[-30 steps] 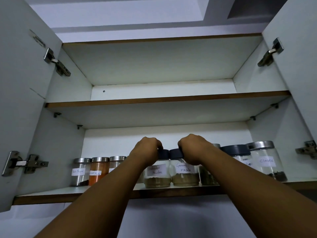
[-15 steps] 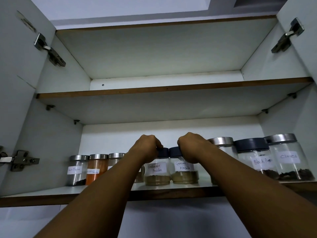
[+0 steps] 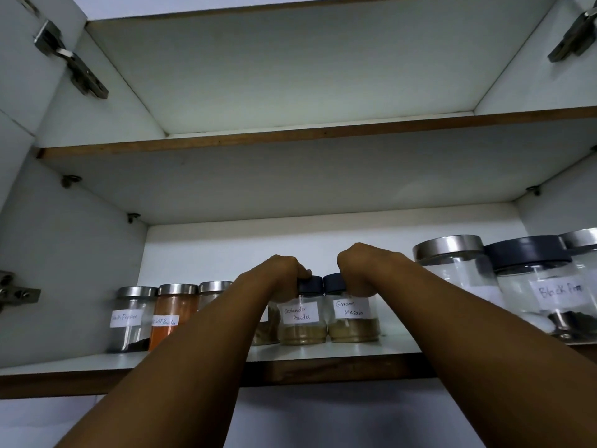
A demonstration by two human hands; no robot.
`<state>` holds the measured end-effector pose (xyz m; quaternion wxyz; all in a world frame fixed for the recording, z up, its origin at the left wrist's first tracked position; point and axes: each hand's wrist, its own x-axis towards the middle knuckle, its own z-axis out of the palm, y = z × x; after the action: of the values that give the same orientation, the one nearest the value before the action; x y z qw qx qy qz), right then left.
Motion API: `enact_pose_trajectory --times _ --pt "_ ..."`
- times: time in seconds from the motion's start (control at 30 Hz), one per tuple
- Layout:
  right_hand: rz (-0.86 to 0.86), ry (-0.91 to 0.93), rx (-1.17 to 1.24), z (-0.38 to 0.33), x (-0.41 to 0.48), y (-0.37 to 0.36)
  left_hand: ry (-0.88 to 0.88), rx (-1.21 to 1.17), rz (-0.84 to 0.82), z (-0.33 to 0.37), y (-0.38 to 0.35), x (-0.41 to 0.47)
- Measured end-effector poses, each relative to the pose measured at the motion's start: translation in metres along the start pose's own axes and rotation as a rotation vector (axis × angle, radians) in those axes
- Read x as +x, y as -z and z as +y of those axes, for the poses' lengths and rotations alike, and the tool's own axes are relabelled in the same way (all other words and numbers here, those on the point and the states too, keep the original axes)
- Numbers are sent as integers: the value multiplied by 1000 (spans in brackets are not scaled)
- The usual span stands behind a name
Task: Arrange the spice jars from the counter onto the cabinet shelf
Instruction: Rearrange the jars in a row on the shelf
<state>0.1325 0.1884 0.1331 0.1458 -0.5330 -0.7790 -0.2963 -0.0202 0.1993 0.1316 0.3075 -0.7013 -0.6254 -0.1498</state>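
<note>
Small steel-lidded jars (image 3: 130, 318) left, large jars (image 3: 536, 286) right. Coriander Powder jar (image 3: 302, 323) and Garam Masala jar (image 3: 353, 321) side by side, mid lower shelf (image 3: 397, 349). left hand (image 3: 277, 276) grips first's lid from above, right hand (image 3: 361, 270) second's.

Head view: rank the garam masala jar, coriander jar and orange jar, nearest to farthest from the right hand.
1. garam masala jar, its lid gripped by the right hand.
2. coriander jar, next on its left, gripped by the left hand.
3. orange jar, farther left.
</note>
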Motion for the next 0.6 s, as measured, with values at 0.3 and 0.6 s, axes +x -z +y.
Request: enact_pose_trajectory --times 0.3,0.6 --pt "-31 -9 -45 1 25 -24 21 84 -100 1 -15 20" --pt "-112 -33 -18 0 39 -40 32 79 -166 5 -25 26"
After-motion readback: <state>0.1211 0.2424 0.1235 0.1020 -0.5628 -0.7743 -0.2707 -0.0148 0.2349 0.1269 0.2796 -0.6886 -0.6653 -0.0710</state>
